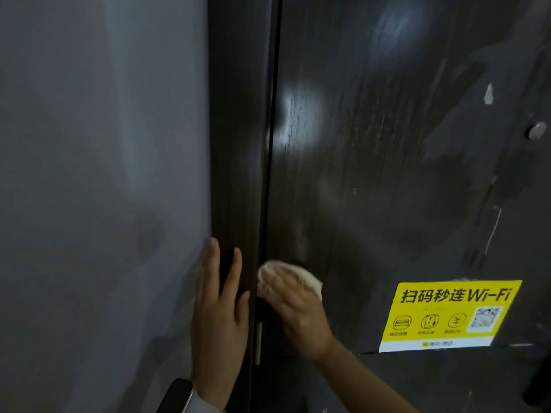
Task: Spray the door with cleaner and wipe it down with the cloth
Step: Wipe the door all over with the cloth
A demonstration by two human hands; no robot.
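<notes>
Wiping stage: right hand (301, 317) pressing the bunched cloth (290, 278) with curled fingers against the dark door (402, 174) near its hinge-side edge, left hand (219, 305) flat on the frame (235, 144), fingers straight; wet streaks above, lower panel apparently left.

The door (402, 174) is dark brown with a fine vertical wood grain, streaked with paler hazy smears. Its frame (235, 144) is the same dark brown. The wall (98, 174) is plain bluish grey. The cloth (304, 278) is off-white. The Wi-Fi sticker (447, 315) is bright yellow with black characters, a white bottom strip and a white QR patch. The wristband (176, 394) is black.
</notes>
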